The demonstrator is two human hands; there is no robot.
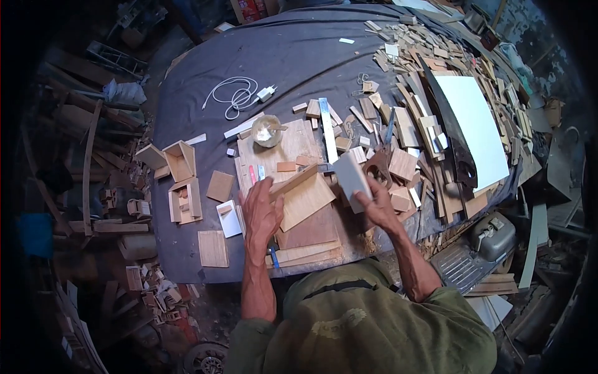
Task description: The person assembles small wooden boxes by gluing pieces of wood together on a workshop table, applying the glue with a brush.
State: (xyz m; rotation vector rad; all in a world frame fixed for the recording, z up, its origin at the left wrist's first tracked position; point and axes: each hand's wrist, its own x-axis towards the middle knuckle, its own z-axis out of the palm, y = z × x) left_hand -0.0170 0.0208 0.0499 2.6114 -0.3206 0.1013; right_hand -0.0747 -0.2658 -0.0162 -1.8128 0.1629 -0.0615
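My left hand (261, 209) is at the left end of an L-shaped wooden piece (308, 203), made of a flat board with a narrow strip standing along its edge. Thumb and fingers lie around the strip's end. In my right hand (375, 206) is a pale rectangular block (351, 181), gripped at its right side and tilted above the table. Under the L-shaped piece lie a brown board (308, 235) and a larger light board (249, 153). A bowl (266, 131) with a small stick across its rim stands on the light board.
Small open wooden boxes (180, 162) stand at the left of the cloth-covered table (180, 81). A white cable with a plug (266, 93) lies farther back. At the right are a handsaw (448, 118), a white panel (476, 131), a wooden hand plane (377, 167) and many offcuts (405, 163).
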